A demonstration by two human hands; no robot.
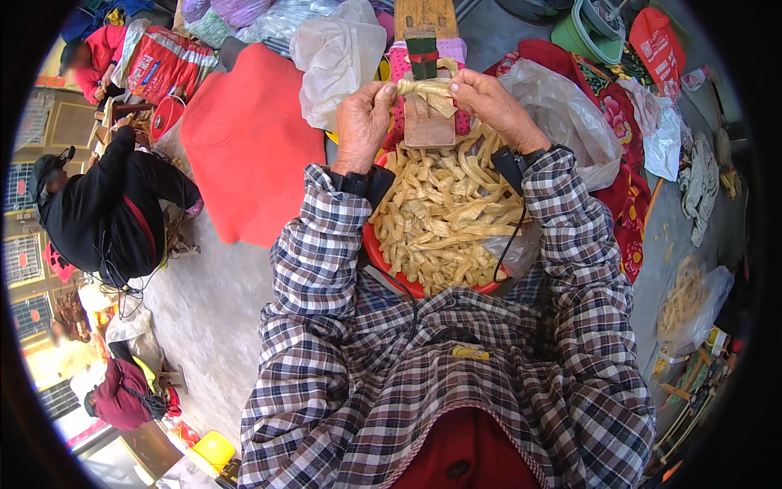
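My left hand (365,122) and my right hand (493,110) pinch the two ends of a knotted pale yellow dried strip (428,88), held over a narrow wooden board (428,130). The board has a dark green block (423,45) with a red band on it and pink dotted cloth (399,57) at its sides. Below my hands, a red basin (372,257) on my lap holds a heap of similar pale yellow strips (432,220).
A salmon cloth (248,147) and white plastic bag (334,61) lie left; a clear bag (570,122), red floral cloth (619,216), green tub (586,41) and bag of strips (692,301) sit right. Co-workers (102,208) sit along the left on the concrete floor (195,318).
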